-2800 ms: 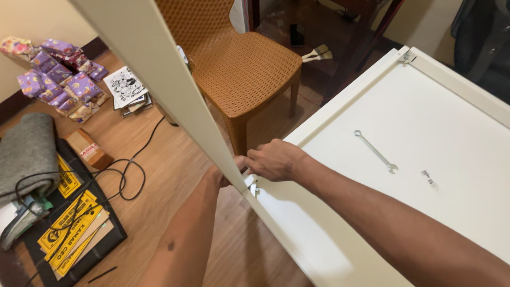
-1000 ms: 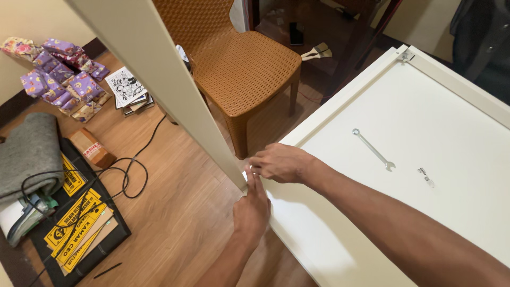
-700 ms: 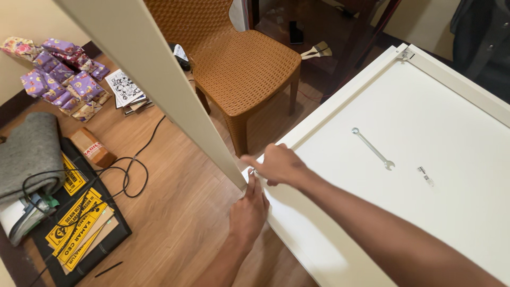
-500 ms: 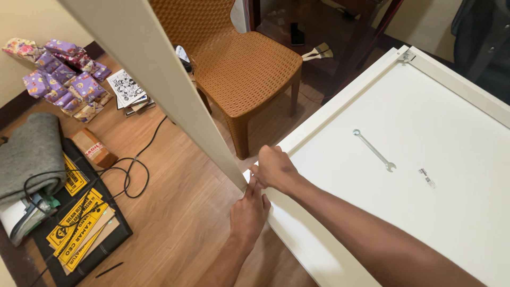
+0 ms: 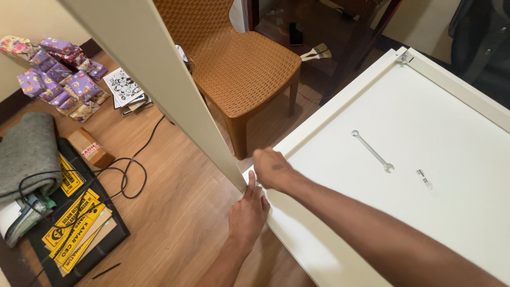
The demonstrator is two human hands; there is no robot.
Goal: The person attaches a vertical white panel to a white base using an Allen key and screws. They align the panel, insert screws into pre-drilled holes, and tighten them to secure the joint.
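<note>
A cream upright board (image 5: 159, 79) slants down from the top left and meets the near corner of a large white panel (image 5: 404, 202) that lies flat. My right hand (image 5: 271, 169) is closed over that corner joint, its fingers curled and whatever is in them hidden. My left hand (image 5: 248, 212) rests flat just below, fingers together, fingertips touching the panel's edge under the right hand. A metal spanner (image 5: 372, 151) and a small metal fitting (image 5: 424, 178) lie on the panel, apart from both hands.
A brown woven plastic chair (image 5: 239, 64) stands right behind the upright board. On the wooden floor at left lie a black cable (image 5: 125, 170), a grey folded blanket (image 5: 26, 154), yellow signs (image 5: 74, 228), a small box (image 5: 90, 149) and purple packets (image 5: 58, 79).
My left hand came up from the floor side to the panel's corner. My right hand stayed at the joint, shifting slightly and curling tighter over it.
</note>
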